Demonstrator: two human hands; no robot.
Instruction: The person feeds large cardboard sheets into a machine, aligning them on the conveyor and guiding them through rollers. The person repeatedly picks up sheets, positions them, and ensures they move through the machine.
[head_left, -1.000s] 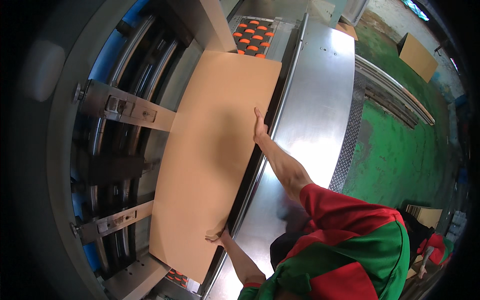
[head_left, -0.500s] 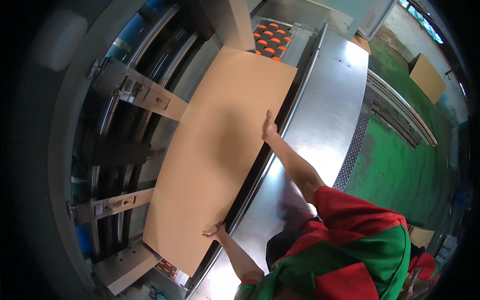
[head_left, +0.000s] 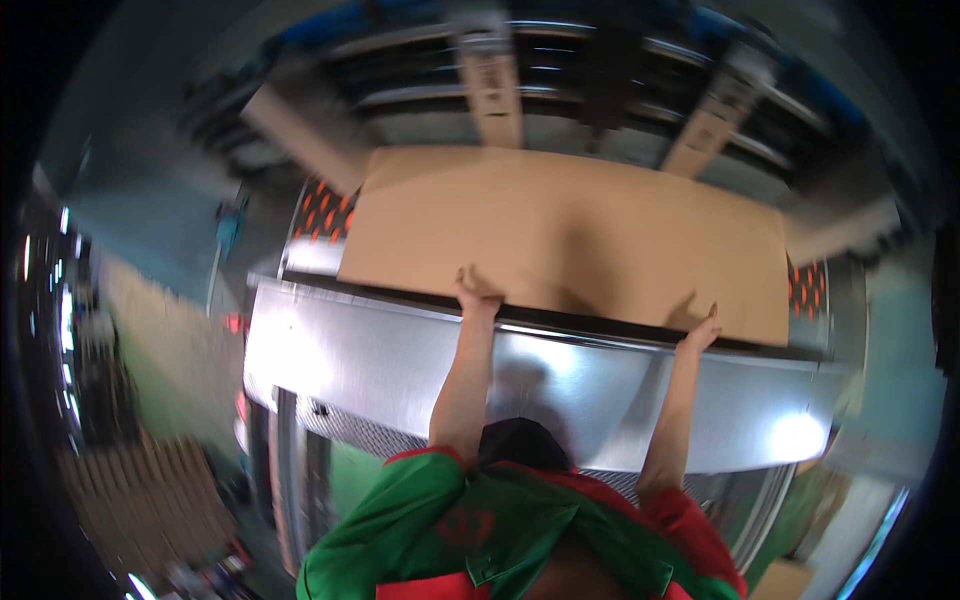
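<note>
A large flat brown cardboard sheet [head_left: 660, 240] lies across the machine's infeed, its long near edge toward me. My left hand [head_left: 478, 292] is at that edge, left of the middle, with fingers stretched forward and thumb apart. Farther right, my right hand [head_left: 702, 330] touches the same edge near the sheet's right end, also with fingers extended. Neither hand is visibly wrapped round the board. Whether any fingers reach beneath it is hidden, and motion blurs the view somewhat.
A shiny metal ledge [head_left: 370, 345] runs between me and the sheet. Orange rollers [head_left: 322, 210] show at the left end, and more orange rollers [head_left: 806, 290] at the right. Metal brackets [head_left: 495, 95] reach over the far edge. Stacked cardboard [head_left: 150, 500] stands at lower left.
My view has swung round, so the sheet now runs crosswise instead of slanting upward. Both hands remain at its near edge.
</note>
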